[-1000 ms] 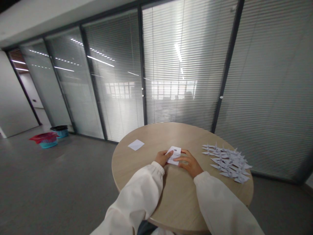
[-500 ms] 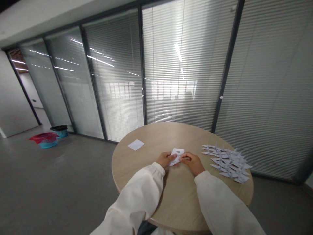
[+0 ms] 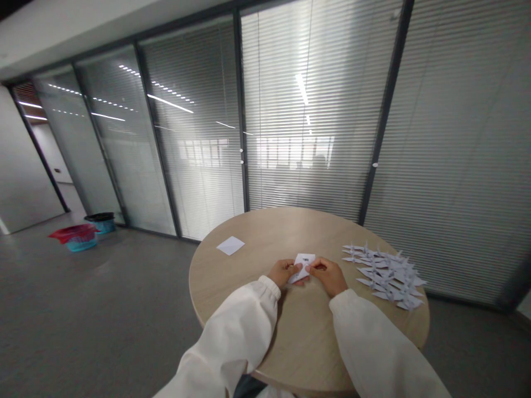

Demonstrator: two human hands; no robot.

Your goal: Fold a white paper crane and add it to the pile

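Between my hands is a small folded piece of white paper (image 3: 304, 261) with dark printed marks. My left hand (image 3: 285, 271) grips its left side, the thumb on top and fingertips showing beneath the lower edge. My right hand (image 3: 329, 274) pinches the paper's right edge between thumb and fingers. Both hands are held over the middle of the round table (image 3: 269, 226). Off to the right lies a cluster of folded white paper cranes (image 3: 388, 273). A flat square sheet of paper (image 3: 230, 245) rests on the table's left side.
Behind the table runs a glass partition with blinds (image 3: 307, 110). On the floor at the left stand a blue bin with a red liner (image 3: 81, 239) and a blue bin with a black liner (image 3: 103, 222).
The folded paper has turned and shifted slightly right in my hands. My left hand has moved a little to the right, and its fingertips now show more beneath the paper.
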